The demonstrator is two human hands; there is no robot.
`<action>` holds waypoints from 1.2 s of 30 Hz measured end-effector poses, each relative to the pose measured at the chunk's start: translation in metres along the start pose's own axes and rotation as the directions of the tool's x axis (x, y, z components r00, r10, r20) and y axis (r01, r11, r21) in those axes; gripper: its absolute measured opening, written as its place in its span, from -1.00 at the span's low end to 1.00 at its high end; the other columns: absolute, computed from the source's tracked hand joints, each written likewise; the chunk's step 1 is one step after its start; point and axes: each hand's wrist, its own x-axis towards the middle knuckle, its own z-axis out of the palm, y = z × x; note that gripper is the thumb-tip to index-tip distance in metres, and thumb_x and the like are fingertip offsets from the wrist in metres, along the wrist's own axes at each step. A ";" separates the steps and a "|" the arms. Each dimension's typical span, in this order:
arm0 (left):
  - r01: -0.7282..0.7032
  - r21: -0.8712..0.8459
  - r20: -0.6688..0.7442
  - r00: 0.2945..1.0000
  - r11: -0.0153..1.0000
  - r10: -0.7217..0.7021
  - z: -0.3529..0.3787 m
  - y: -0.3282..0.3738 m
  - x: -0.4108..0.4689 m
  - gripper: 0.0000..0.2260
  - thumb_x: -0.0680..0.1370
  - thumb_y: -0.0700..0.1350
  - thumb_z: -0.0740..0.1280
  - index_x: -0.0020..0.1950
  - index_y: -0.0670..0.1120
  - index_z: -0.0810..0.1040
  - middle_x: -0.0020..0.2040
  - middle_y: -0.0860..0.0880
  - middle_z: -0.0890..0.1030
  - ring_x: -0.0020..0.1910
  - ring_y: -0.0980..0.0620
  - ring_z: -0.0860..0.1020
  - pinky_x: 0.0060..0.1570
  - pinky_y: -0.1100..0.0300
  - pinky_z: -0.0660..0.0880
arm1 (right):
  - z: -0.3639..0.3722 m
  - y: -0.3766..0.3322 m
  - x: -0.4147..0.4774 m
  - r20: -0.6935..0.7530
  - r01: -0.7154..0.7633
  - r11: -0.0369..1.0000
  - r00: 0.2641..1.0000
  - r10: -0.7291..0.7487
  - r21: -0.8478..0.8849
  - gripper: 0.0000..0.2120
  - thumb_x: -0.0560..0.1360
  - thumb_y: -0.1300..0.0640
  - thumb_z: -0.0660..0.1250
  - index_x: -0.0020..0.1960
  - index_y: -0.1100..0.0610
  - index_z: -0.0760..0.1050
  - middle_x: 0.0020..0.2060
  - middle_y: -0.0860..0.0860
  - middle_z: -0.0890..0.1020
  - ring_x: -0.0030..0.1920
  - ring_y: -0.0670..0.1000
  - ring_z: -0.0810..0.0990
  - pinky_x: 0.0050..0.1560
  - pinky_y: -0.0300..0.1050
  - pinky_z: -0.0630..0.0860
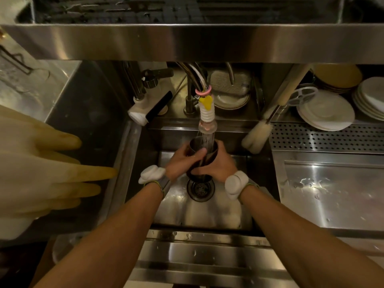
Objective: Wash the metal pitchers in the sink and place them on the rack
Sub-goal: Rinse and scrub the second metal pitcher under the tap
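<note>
Dim kitchen, brushed stainless-steel surface [332,196] wet with droplets beside a recessed steel sink [207,215]. Steel shelf [187,41] overhead. Stacked white plates [326,115] at back right, near a perforated drain tray [328,138] and a pale bottle brush [256,138]. Dark metal pitcher [204,157] upright above the round drain [200,189], under the white ribbed faucet nozzle [206,114], water running in. Left hand [182,161] and right hand [218,165] fingers clasped around the pitcher.
</note>
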 end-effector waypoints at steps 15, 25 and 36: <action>0.310 0.012 0.000 0.951 0.951 -0.310 0.019 0.023 -0.004 -0.36 0.46 0.41 0.13 0.31 -0.03 0.45 0.12 -0.05 0.53 0.06 -0.02 0.49 0.03 0.12 0.42 | -0.009 0.000 0.008 0.093 -0.308 0.907 0.951 0.294 0.287 -0.38 0.43 -0.11 0.40 0.35 0.18 0.34 0.11 0.07 0.58 -0.06 0.01 0.60 -0.15 -0.21 0.50; 0.231 -0.161 -0.136 0.958 0.960 -0.253 0.017 0.009 0.008 -0.12 0.15 0.51 0.31 0.32 0.02 0.44 0.16 -0.08 0.62 0.05 -0.08 0.63 0.01 0.01 0.58 | 0.003 0.000 0.018 0.016 -0.299 0.855 0.946 0.323 0.423 -0.15 0.18 -0.36 0.36 0.31 0.13 0.39 0.06 0.12 0.63 -0.02 0.09 0.66 -0.05 -0.06 0.59; 0.017 -0.064 -0.467 0.883 0.998 -0.045 0.006 0.011 0.008 -0.63 0.55 0.04 0.33 0.27 -0.12 0.48 0.13 -0.05 0.56 0.11 -0.02 0.54 0.12 0.17 0.43 | -0.001 -0.007 0.014 0.110 -0.346 0.803 0.935 0.337 0.486 -0.31 0.36 -0.12 0.45 0.36 0.13 0.31 0.11 0.11 0.60 -0.03 0.13 0.65 -0.13 0.00 0.64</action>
